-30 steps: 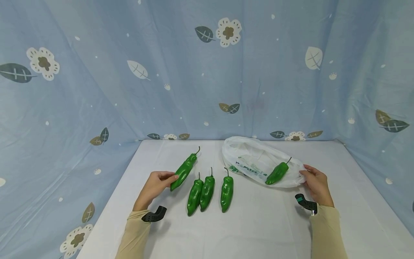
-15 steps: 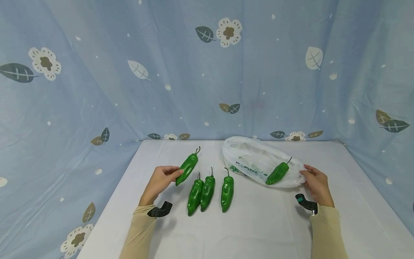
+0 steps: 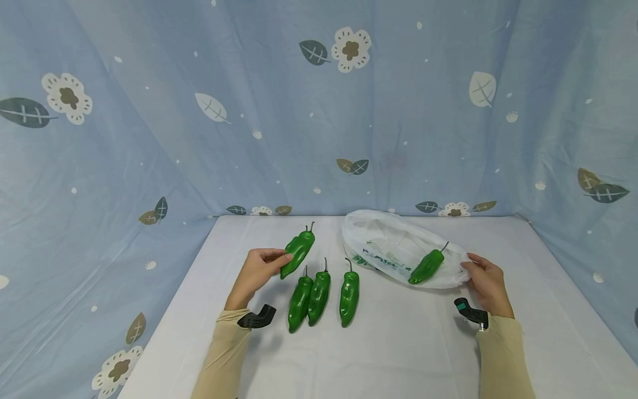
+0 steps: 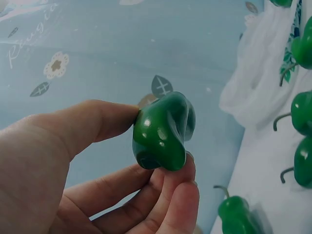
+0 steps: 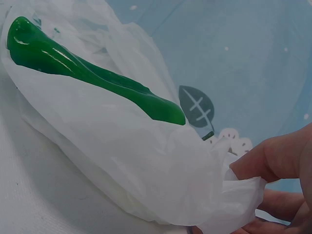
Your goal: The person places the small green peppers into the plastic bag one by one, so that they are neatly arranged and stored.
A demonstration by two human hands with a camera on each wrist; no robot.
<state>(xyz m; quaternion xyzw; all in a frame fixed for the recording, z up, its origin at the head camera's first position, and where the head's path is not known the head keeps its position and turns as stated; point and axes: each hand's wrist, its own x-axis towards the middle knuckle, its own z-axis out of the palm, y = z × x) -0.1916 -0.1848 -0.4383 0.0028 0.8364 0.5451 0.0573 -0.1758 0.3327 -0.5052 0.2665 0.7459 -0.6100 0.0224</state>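
My left hand (image 3: pixel 255 276) pinches a green pepper (image 3: pixel 301 250) between thumb and fingertips, raised above the table at left. Behind it in the head view, mostly hidden, is another pepper (image 3: pixel 291 243); the left wrist view shows this pepper (image 4: pixel 237 214) lying on the table. Two peppers lie side by side, a left one (image 3: pixel 299 305) and a right one (image 3: pixel 319 299), and a lone pepper (image 3: pixel 350 299) rests farther right. A white plastic bag (image 3: pixel 361 238) with green print lies at back right, a pepper (image 3: pixel 427 267) at its opening. My right hand (image 3: pixel 490 281) pinches the bag's edge.
A white cloth covers the table (image 3: pixel 389 354). Behind and beside it hangs a blue curtain (image 3: pixel 279 111) printed with leaves and flowers. A black wrist camera (image 3: pixel 257 317) sits at the left sleeve, another camera (image 3: pixel 471 313) at the right.
My left hand has carried its pepper to the right and toward the back of the table. The right hand, the bag and the other peppers have stayed in place.
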